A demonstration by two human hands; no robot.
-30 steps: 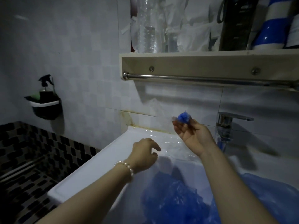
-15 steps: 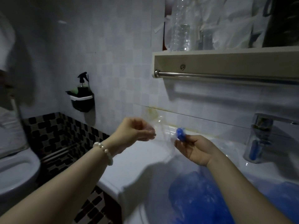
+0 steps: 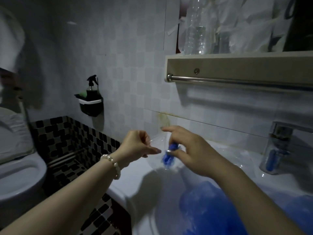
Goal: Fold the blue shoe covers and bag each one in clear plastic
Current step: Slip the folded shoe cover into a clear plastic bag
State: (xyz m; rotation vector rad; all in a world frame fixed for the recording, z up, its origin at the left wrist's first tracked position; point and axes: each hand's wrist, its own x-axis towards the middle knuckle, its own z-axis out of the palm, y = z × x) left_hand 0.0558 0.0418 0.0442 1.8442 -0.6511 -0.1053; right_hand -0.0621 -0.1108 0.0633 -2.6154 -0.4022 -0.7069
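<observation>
A: Hands?
B: Left hand [image 3: 137, 146], pearl bracelet [image 3: 111, 162] on the wrist, pinches the edge of a clear plastic bag [image 3: 158, 160]. Right hand [image 3: 188, 150] pinches a folded blue shoe cover [image 3: 170, 154] at the bag's mouth, index finger stuck out.
A: Below?
B: White sink [image 3: 152, 200], pile of blue shoe covers [image 3: 211, 209] in the basin. Faucet [image 3: 277, 146] at right.
A: Background?
B: Wall shelf [image 3: 237, 65] with towel bar [image 3: 237, 82], black spray bottle [image 3: 91, 87] in a holder, toilet [image 3: 18, 175] far left.

A folded blue shoe cover [image 3: 169, 154] is hanging bunched and upright below the right fingertips [image 3: 169, 150], inside a clear plastic bag [image 3: 158, 150] pinched open at the left fingers [image 3: 149, 141]. More blue covers [image 3: 211, 206] are lying heaped beneath.
</observation>
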